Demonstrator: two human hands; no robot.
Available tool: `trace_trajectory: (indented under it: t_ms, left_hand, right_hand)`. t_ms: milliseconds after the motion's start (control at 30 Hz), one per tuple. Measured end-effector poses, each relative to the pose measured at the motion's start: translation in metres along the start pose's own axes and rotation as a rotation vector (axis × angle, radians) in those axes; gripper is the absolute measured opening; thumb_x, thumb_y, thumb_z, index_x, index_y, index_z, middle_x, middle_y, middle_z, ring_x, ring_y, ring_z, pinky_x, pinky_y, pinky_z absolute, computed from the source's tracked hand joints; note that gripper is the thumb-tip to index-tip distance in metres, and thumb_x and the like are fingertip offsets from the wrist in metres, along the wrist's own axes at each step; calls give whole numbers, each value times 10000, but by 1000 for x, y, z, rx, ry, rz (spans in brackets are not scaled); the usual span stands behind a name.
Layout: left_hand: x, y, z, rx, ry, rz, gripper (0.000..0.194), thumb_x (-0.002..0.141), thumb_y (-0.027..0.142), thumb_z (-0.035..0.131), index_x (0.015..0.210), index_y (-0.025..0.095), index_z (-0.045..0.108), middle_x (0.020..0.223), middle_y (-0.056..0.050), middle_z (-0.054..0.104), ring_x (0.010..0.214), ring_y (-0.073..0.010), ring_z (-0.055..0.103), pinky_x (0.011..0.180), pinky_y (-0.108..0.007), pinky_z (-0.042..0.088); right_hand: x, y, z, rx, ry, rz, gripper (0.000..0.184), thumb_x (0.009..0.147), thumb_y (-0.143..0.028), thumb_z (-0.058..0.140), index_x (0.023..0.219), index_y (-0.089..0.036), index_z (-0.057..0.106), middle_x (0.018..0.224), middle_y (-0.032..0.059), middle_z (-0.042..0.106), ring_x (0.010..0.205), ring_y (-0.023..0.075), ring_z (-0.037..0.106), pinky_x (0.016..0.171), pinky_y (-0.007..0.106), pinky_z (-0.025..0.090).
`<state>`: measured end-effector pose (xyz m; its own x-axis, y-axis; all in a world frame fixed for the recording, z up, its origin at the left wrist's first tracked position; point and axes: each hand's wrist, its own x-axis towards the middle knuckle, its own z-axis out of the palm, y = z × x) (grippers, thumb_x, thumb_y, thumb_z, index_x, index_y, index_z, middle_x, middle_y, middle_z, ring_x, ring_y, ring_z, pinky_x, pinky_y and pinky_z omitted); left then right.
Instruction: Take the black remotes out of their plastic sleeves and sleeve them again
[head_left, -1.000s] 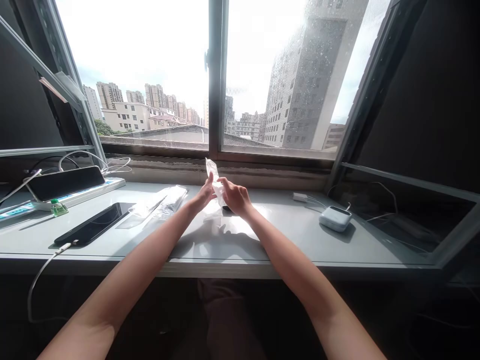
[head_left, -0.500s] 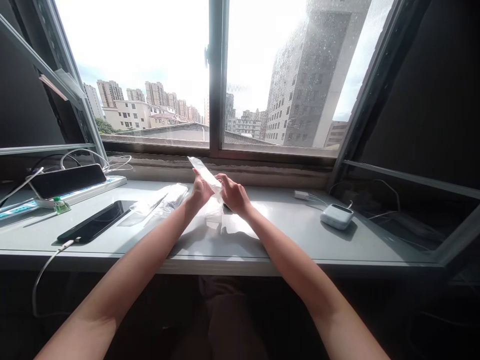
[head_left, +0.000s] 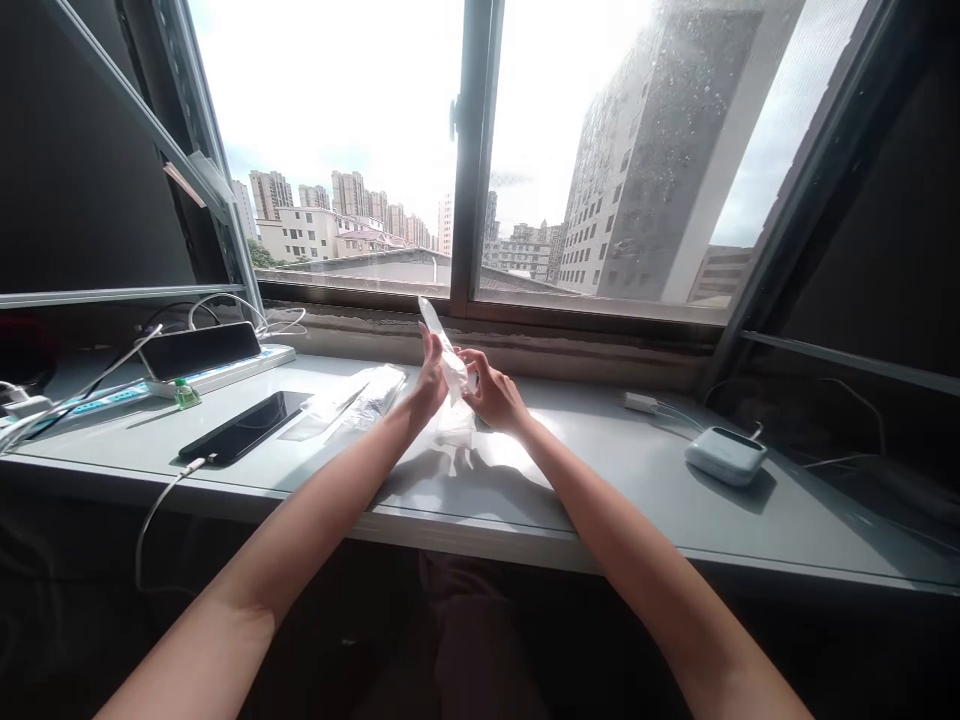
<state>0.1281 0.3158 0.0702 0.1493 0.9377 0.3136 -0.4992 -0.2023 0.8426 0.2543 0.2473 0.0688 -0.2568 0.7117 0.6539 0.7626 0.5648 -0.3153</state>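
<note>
Your left hand (head_left: 430,378) and right hand (head_left: 495,392) pinched a translucent plastic bag (head_left: 448,358) between them, above the worktop (head_left: 600,480). It seemed crumpled, though glare blurred it. More plastic bags (head_left: 367,398) lay beside your left forearm, near the black phone (head_left: 244,427).

harsh backlight from window (head_left: 480,150), blown-out sky, desktop glare, dark sides, stretched edges

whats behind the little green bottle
Behind the green bottle are the power strip and a tilted-up black phone. The bit of strip the bottle covers is hidden, as is whatever lies directly behind the phone.
</note>
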Motion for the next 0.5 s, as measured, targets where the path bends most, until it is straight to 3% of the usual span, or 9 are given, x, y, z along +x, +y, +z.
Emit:
trace_trajectory:
  t_ms: [100,167,300,433,500]
  left_hand:
    - [10,3,-13,-4,45,96,679,937,621,444,1515,296,296,1093,-81,628,994,-199,651,807,-311,545]
    - [17,7,-23,11,95,93,680,930,633,444,1492,264,341,1018,-78,647,928,-198,668,771,-302,548]
    - [25,14,-40,73,190,57,715,918,710,327,1407,201,441,924,-77,662,825,-179,672,716,-283,550]
    - [26,17,-46,56,195,43,635,929,690,333,1337,224,477,889,-41,668,757,-142,662,720,-269,549]
    - [25,18,-46,10,163,53,548,965,617,358,1339,231,465,905,-38,673,765,-133,662,749,-270,546]
  right_hand:
    - [0,7,1,9,-43,-32,571,884,-287,625,1392,-259,365,1135,12,676,664,160,650,666,257,447]
    - [1,15,-1,-6,-32,4,496,938,-369,578,1386,-265,390,1111,5,685,725,168,671,696,261,453]
    - [2,38,-5,-173,-33,234,348,1014,-400,440,1320,-243,502,1147,46,682,957,213,666,778,298,468]
    - [1,58,-6,-342,-254,449,293,944,-369,573,1199,-239,635,1249,91,643,1121,264,613,900,354,460]
    - [1,63,-7,-372,-275,488,279,912,-332,608,1172,-249,665,1265,89,634,1122,272,617,906,357,468]
